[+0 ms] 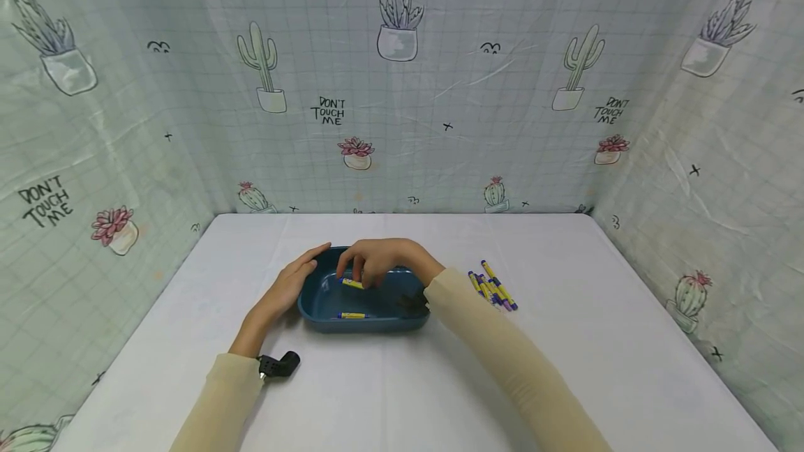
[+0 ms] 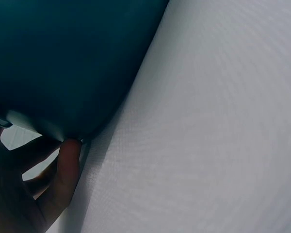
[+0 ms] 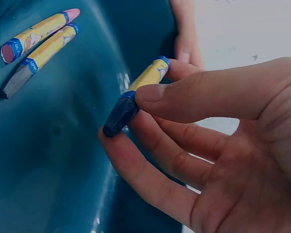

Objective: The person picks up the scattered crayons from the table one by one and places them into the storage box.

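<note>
A dark teal rounded box [image 1: 377, 326] stands on the table. My left hand [image 1: 292, 283] holds its left side at the rim; in the left wrist view, the thumb [image 2: 69, 162] meets the box wall. Inside the box, my right hand [image 1: 377, 260] pinches a dark blue oil pastel [image 3: 144, 86] with a yellow wrapper between thumb and fingers. A pink oil pastel [image 3: 41, 34] and a grey oil pastel [image 3: 41, 59], both wrapped in yellow, lie side by side on the box floor.
Several more yellow-wrapped oil pastels [image 1: 493, 286] lie in a loose pile on the white table [image 1: 377, 396], right of the box. A patterned cloth [image 1: 402, 124] hangs behind the table and along both sides. A black device [image 1: 279, 365] sits on the left wrist.
</note>
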Tool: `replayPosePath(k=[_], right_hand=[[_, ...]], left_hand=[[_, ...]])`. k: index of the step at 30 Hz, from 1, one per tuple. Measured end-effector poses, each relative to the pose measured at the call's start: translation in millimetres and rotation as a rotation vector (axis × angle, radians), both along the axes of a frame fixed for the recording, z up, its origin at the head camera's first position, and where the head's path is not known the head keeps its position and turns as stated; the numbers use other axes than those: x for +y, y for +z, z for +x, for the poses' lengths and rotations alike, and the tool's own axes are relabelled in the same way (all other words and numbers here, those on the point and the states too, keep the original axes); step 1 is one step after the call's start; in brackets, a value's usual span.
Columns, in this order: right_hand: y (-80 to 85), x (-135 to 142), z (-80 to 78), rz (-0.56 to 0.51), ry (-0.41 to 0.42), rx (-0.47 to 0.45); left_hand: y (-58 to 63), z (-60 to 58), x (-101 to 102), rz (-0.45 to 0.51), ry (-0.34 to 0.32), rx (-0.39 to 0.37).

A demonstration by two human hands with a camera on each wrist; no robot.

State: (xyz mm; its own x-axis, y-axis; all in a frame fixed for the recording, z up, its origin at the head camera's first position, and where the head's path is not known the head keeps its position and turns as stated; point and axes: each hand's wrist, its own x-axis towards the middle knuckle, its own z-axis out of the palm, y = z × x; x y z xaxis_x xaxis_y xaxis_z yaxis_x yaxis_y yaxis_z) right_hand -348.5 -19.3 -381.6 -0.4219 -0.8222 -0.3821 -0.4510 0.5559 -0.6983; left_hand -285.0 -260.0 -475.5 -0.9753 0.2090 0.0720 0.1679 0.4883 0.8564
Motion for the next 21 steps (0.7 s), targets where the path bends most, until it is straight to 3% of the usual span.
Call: replayPosePath(k=[13,21], right_hand=[[-22.1,-13,-6.6,0.158,-0.001,-0.096],[-23.8,-15,-7.5,0.244,0.013,-0.141]], left_hand=[[0.5,1.4,2,0.010,-0.007,0.006],[1.2,2.1,1,0.004,-0.004,0.020]])
